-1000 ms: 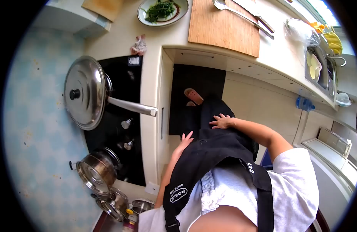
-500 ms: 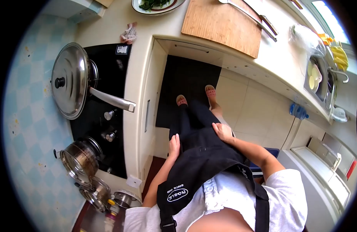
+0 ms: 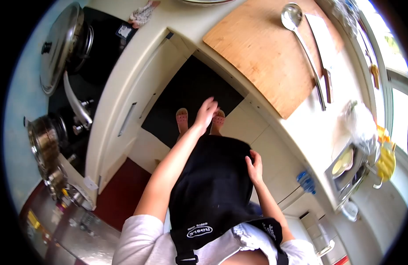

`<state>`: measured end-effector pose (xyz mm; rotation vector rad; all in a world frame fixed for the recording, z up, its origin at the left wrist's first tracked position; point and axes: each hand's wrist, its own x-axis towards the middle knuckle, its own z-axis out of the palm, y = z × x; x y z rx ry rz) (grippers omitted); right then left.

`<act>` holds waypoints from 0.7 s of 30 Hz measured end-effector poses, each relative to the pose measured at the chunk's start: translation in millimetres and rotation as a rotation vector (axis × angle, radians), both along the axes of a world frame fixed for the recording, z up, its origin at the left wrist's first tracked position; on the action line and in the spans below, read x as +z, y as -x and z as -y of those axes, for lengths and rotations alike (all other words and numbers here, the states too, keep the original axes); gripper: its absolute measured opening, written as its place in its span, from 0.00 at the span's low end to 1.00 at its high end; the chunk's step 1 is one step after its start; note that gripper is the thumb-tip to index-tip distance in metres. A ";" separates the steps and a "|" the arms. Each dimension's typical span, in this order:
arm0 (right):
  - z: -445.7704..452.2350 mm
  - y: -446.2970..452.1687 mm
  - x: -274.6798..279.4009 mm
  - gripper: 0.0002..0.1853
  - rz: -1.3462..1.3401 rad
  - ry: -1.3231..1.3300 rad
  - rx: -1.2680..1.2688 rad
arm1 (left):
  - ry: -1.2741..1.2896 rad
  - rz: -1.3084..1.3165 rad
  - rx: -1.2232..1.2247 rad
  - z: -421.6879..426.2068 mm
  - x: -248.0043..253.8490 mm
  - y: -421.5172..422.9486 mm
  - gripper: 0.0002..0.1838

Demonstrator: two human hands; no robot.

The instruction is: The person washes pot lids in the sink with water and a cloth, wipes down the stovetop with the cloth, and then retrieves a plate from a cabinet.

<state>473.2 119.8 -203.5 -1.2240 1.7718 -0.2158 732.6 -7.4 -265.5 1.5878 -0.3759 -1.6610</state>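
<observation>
My left hand point(image 3: 206, 114) reaches forward over the floor in front of me, above the pink slippers. Its fingers are stretched out and nothing shows in them. Close to the edge of the black apron point(image 3: 208, 176), my right hand point(image 3: 255, 168) hangs with fingers apart and holds nothing. Ahead on the counter lies a wooden cutting board point(image 3: 252, 53). A metal ladle point(image 3: 292, 17) rests on it, its handle running past the board's edge. Beside the ladle is a kitchen knife point(image 3: 319, 39), its brown handle pointing toward me.
To the left, a lidded pan point(image 3: 60, 48) and a steel pot point(image 3: 45, 141) stand on the black stove point(image 3: 104, 48). A crumpled cloth point(image 3: 142, 17) lies behind. At right are a plastic bag point(image 3: 360, 121), the sink point(image 3: 349, 176) and a blue bottle point(image 3: 306, 182) below the counter.
My view has turned rightward and closer to the counter. My left hand has moved from beside the apron out in front; my right hand has come off the apron's front to its right edge.
</observation>
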 end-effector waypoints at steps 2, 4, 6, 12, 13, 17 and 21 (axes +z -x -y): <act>16.8 15.8 -11.2 0.18 0.143 -0.082 -0.132 | -0.075 -0.254 0.370 65.0 -21.6 35.8 0.20; 31.7 17.5 -10.0 0.16 0.268 -0.193 -0.197 | -0.035 -0.246 0.489 113.5 -54.0 55.8 0.19; 35.0 19.8 -11.2 0.16 0.313 -0.303 -0.169 | -0.022 -0.267 0.544 133.6 -86.2 62.0 0.18; 9.4 23.4 -55.7 0.14 0.231 -0.372 0.051 | 0.053 0.114 0.451 142.5 -114.4 58.5 0.18; 7.4 22.4 -66.1 0.14 0.223 -0.379 0.071 | 0.047 0.111 0.472 143.2 -107.9 54.7 0.18; -4.3 19.1 -105.4 0.14 0.207 -0.456 0.162 | 0.117 -0.301 0.480 142.9 -143.4 50.9 0.19; -2.5 14.4 -133.7 0.14 0.102 -0.388 0.380 | 0.120 -0.125 0.549 93.6 -123.3 29.4 0.26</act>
